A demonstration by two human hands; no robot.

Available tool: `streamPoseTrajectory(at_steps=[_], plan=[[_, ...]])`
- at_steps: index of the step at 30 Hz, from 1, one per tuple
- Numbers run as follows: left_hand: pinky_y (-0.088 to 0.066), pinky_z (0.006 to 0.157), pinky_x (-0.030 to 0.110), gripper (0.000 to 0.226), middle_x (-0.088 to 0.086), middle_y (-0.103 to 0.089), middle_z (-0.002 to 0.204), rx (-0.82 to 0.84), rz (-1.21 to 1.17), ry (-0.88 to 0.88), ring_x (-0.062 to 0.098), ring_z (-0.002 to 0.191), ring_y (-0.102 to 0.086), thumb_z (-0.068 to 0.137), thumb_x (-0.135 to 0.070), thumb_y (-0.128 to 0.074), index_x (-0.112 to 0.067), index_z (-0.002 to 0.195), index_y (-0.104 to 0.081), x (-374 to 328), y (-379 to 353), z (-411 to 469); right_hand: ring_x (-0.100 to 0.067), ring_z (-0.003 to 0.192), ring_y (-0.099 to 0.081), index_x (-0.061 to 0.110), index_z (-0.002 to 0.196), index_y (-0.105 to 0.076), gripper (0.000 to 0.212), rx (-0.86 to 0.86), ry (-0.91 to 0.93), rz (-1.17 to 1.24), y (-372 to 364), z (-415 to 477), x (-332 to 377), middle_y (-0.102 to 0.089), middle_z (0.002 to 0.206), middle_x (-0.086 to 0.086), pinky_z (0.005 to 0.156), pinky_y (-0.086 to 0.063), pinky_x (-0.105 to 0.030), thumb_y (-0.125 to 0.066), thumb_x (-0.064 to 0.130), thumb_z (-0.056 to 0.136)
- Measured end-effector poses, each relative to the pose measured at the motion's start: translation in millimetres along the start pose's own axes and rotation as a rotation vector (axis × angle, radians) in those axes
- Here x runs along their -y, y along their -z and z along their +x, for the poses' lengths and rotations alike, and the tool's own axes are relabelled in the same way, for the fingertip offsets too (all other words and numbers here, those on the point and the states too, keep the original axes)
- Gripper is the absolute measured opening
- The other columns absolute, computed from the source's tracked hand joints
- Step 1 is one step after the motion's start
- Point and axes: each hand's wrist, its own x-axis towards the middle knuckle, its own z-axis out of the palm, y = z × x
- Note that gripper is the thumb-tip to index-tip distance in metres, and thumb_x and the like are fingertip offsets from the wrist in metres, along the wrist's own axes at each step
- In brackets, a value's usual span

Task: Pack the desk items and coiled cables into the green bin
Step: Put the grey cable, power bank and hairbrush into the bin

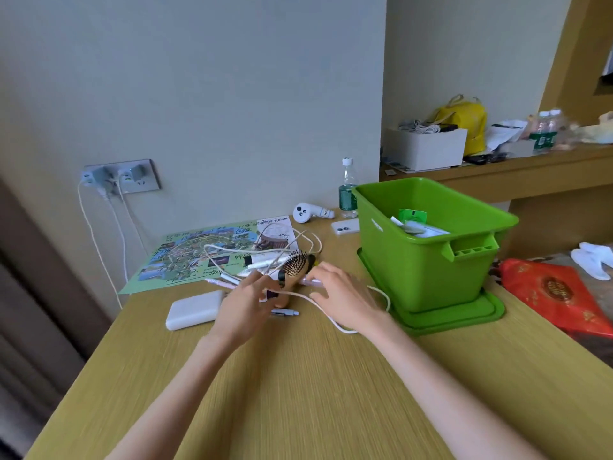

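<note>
**Both hands close on the hairbrush pile, bin waiting to the right**

The clutter sits mid-desk: a hairbrush [295, 265] lies with its bristled head toward the far side and its handle running back toward the person, so its long axis points near-to-far, tilted slightly right at the far end. The left hand [243, 303] reaches in from the near left, fingers spread and loosely curled at the handle end; whether it has actually gripped the handle I cannot tell, since motion blur and the fingers hide the contact. The right hand [338, 293] lies just right of the brush, palm down and fingers fairly flat, with a white cable [326, 312] passing under or against it and looping out to the near right. It does not look closed on anything.

The brush therefore lies between the two hands, touching or nearly touching both, with the left hand nearer the handle. Loose pale cables [265, 250] tangle over the brush head and across a printed map [185, 257] on the far left, so lifting the brush will probably drag them along.

A white power bank [194, 310] rests just left of the left hand, and pens [222, 281] lie beyond it. The green bin [428, 247] stands on its lid [464, 318] to the right of the right hand, already holding some papers and packets. From here, a lift goes rightward and over the bin's near-left wall.
</note>
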Motion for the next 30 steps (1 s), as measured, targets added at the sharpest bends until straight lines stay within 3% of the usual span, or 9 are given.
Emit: streamPoseTrajectory(at_steps=[2,5,7,12,16,20,24,27,30], plan=[[-0.044,0.065,0.032,0.016,-0.008,-0.054,0.102,-0.010,0.004,-0.040,0.010,0.090,-0.058,0.089,-0.033,-0.064,-0.024,0.102,-0.062,3,-2,-5,-0.017,0.094,-0.062,0.021,0.118,-0.061,0.031,0.073,-0.034,0.053,-12,1,-2,-0.062,0.114,0.006,0.076,-0.047,-0.031,-0.069,0.024,0.087],[-0.049,0.072,0.036,0.009,-0.005,-0.055,0.097,0.002,0.064,-0.090,0.017,0.094,-0.057,0.088,-0.022,-0.064,-0.021,0.096,-0.063,6,1,-6,-0.014,0.078,-0.064,0.021,0.093,-0.069,0.011,0.130,-0.089,0.112,-20,4,-5,-0.070,0.086,0.005,0.071,-0.051,-0.030,-0.071,0.017,0.084],[-0.046,0.072,0.033,0.005,-0.006,-0.057,0.092,0.004,0.131,-0.118,0.018,0.094,-0.055,0.085,-0.019,-0.063,-0.021,0.089,-0.063,9,6,-6,-0.012,0.074,-0.064,0.023,0.081,-0.070,0.002,0.089,-0.106,0.103,-21,9,-7,-0.068,0.080,0.008,0.069,-0.052,-0.029,-0.069,0.023,0.083],[-0.042,0.080,0.033,0.014,-0.007,-0.061,0.085,0.003,0.262,-0.128,0.019,0.091,-0.051,0.079,-0.027,-0.052,-0.021,0.076,-0.065,20,16,-9,-0.015,0.094,-0.061,0.020,0.101,-0.064,0.013,-0.090,-0.130,-0.037,-29,35,-7,-0.062,0.104,0.005,0.074,-0.047,-0.028,-0.066,0.028,0.090],[-0.041,0.084,0.034,0.030,-0.005,-0.063,0.088,0.036,0.272,-0.052,0.019,0.097,-0.053,0.093,-0.038,-0.047,-0.019,0.076,-0.063,21,15,1,-0.019,0.106,-0.060,0.015,0.115,-0.059,0.034,-0.023,-0.179,-0.080,-41,51,-8,-0.064,0.117,0.000,0.087,-0.046,-0.035,-0.071,0.029,0.086],[-0.041,0.076,0.033,0.030,0.000,-0.064,0.094,0.014,0.285,-0.036,0.021,0.099,-0.057,0.093,-0.044,-0.050,-0.017,0.090,-0.063,5,7,17,-0.020,0.102,-0.060,0.015,0.108,-0.061,0.025,-0.005,-0.186,-0.078,-43,56,-15,-0.063,0.110,-0.001,0.080,-0.043,-0.031,-0.071,0.024,0.086],[-0.043,0.073,0.035,0.049,0.004,-0.063,0.104,0.006,0.332,0.004,0.024,0.103,-0.058,0.088,-0.059,-0.051,-0.013,0.105,-0.057,-13,-8,35,-0.022,0.097,-0.057,0.018,0.098,-0.063,0.015,0.031,-0.209,-0.031,-36,51,-21,-0.058,0.105,-0.002,0.080,-0.047,-0.034,-0.064,0.018,0.083],[-0.046,0.075,0.035,0.054,0.006,-0.063,0.108,0.040,0.362,0.041,0.026,0.104,-0.058,0.086,-0.061,-0.054,-0.011,0.106,-0.057,-19,-19,44,-0.016,0.087,-0.059,0.022,0.092,-0.064,0.013,-0.032,-0.297,0.130,-21,45,-27,-0.059,0.099,0.005,0.075,-0.050,-0.032,-0.068,0.024,0.080],[-0.048,0.071,0.036,0.039,0.007,-0.065,0.102,0.016,0.344,0.079,0.027,0.100,-0.060,0.088,-0.048,-0.057,-0.011,0.098,-0.060,-20,-25,48,-0.011,0.078,-0.060,0.017,0.092,-0.067,0.019,-0.151,-0.389,0.386,-2,42,-30,-0.066,0.091,0.004,0.064,-0.046,-0.025,-0.077,0.018,0.076]])
